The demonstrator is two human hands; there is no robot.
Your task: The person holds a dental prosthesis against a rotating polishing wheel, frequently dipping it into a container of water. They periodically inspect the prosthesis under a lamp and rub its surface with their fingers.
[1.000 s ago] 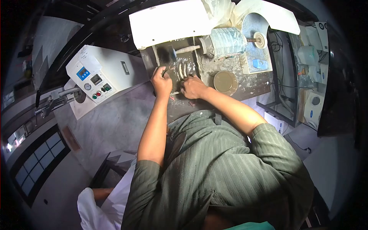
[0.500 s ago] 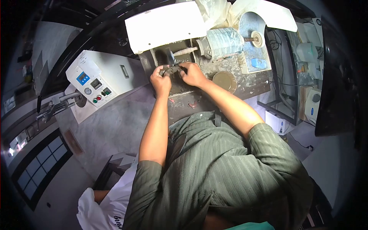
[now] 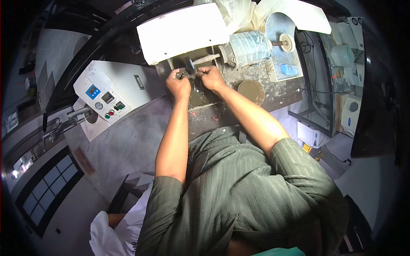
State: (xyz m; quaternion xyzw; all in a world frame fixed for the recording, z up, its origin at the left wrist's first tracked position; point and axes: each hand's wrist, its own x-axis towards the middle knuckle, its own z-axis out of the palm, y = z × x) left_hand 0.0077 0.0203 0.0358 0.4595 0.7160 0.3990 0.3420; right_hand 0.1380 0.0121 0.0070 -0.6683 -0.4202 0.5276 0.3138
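A polishing lathe (image 3: pixel 250 48), its body wrapped in clear plastic, has a pale tapered spindle (image 3: pixel 207 59) with a small dark wheel (image 3: pixel 190 65) at its left end. My left hand (image 3: pixel 178 86) is closed on a small, mud-grey piece (image 3: pixel 181 73) just below and left of the wheel. My right hand (image 3: pixel 211 79) is closed to the right of the wheel, under the spindle. Its fingertips are smeared grey, and what they hold is too small to make out. Whether the piece touches the wheel cannot be told.
Over the wheel hangs a white hood (image 3: pixel 183 33). A round bowl (image 3: pixel 251 91) of murky liquid stands right of my right hand. A blue bar (image 3: pixel 288 69) lies in the right-hand pan, below a pale buffing wheel (image 3: pixel 287 43). A white control box (image 3: pixel 106 91) stands left.
My hands have moved up toward the wheel, the right one slightly leftward. The wheel now shows between them. The whole view has shifted a little.
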